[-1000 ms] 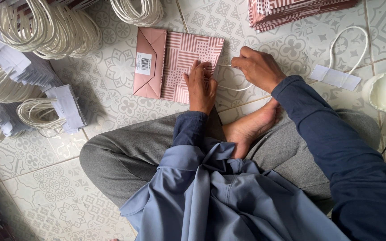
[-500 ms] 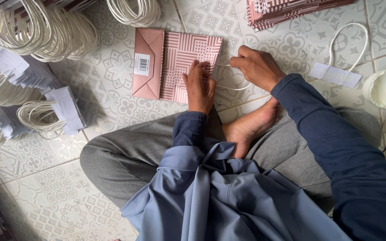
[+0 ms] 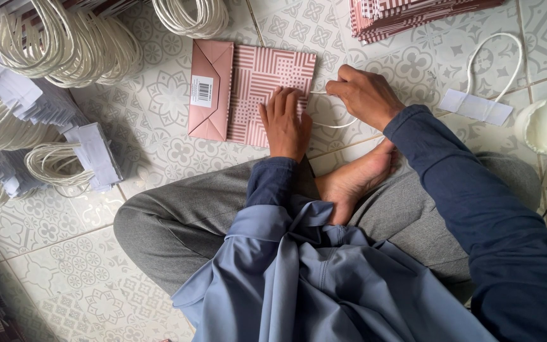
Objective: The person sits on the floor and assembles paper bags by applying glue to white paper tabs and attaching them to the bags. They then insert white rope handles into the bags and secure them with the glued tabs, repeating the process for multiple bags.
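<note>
Head view, near to far: left hand (image 3: 284, 123) pressed flat and open on the pink patterned paper bag (image 3: 254, 94) lying on the tiled floor (image 3: 159, 107); right hand (image 3: 363, 95) pinches a white cord handle (image 3: 333, 121) at the bag's edge

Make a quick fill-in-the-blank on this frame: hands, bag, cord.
1. The left hand lies flat on the pink patterned ____.
2. The right hand pinches a white ____ at the bag's edge.
3. Beside the right arm lies a loose cord handle with a paper strip, next to a white ____ at the frame edge.
4. The person sits on a ____ floor.

Missing words: bag; cord; bowl; tiled
</note>
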